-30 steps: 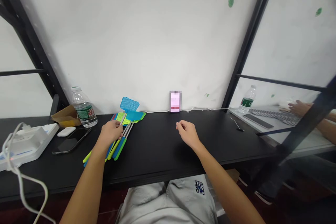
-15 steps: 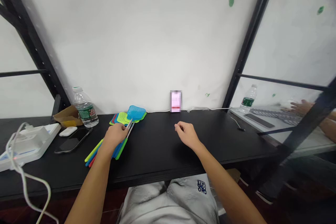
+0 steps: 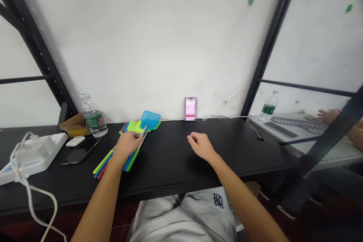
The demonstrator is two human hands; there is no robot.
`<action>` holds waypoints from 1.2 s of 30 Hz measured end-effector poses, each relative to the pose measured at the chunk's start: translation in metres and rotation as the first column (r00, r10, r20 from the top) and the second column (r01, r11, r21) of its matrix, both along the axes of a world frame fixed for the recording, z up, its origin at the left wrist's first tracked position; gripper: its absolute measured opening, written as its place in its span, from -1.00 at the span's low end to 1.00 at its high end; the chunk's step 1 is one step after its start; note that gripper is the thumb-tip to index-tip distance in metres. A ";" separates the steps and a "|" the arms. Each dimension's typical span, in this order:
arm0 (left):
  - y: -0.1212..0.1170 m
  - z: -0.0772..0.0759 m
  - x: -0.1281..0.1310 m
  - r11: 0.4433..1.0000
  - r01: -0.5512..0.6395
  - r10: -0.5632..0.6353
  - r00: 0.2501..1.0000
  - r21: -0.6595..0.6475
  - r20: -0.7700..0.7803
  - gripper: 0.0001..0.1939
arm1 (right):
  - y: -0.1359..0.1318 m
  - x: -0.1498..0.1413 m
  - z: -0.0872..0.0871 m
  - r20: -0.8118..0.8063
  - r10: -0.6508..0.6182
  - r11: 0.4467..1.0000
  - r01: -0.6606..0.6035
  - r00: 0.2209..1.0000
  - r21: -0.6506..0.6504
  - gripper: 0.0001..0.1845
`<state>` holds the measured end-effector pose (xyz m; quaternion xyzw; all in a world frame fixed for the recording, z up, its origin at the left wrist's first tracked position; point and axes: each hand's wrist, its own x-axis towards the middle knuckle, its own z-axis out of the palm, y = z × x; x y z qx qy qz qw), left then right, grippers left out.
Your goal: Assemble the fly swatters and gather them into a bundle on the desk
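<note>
My left hand [image 3: 128,144] is closed round the metal shaft of a blue fly swatter [image 3: 150,117], whose head is lifted just over a pile of several green, blue and red fly swatters [image 3: 133,127] lying on the black desk [image 3: 176,162]. Their coloured handles fan out toward me under my left wrist. My right hand [image 3: 199,145] rests on the desk to the right of the pile, its fingers loosely curled with nothing in them.
A water bottle [image 3: 93,117], a small cardboard box [image 3: 74,124], a white case [image 3: 73,141], a dark phone [image 3: 81,151] and a white device with a cable [image 3: 31,151] lie at the left. A standing phone [image 3: 190,109] leans on the wall. Another person's hand [image 3: 329,115] works at a keyboard [image 3: 295,121] on the right.
My left hand has swung the blue swatter's head down and to the right, from raised above the pile to just over its right end. My right hand has hardly moved.
</note>
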<state>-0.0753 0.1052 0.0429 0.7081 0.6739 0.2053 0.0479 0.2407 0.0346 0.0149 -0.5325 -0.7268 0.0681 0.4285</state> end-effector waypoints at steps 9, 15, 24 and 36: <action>0.001 -0.006 0.003 0.998 -0.007 -0.004 0.985 -0.064 -0.172 -0.74 | -0.001 -0.001 0.000 0.062 0.010 0.999 -0.007 0.998 -0.038 -0.64; -0.002 -0.008 0.006 0.995 0.021 -0.042 0.973 -0.094 -0.227 -0.83 | -0.002 -0.003 -0.001 0.108 -0.001 0.999 0.004 0.994 -0.034 -0.65; -0.005 -0.001 -0.015 0.966 -0.244 0.251 0.964 0.082 -0.091 -0.50 | -0.001 -0.001 -0.003 0.138 -0.006 0.999 0.011 0.990 -0.037 -0.66; 0.002 -0.006 -0.044 0.896 -0.398 0.386 0.917 -0.197 -0.099 -0.19 | -0.004 -0.002 -0.005 0.233 0.048 0.995 -0.025 0.971 -0.100 -0.63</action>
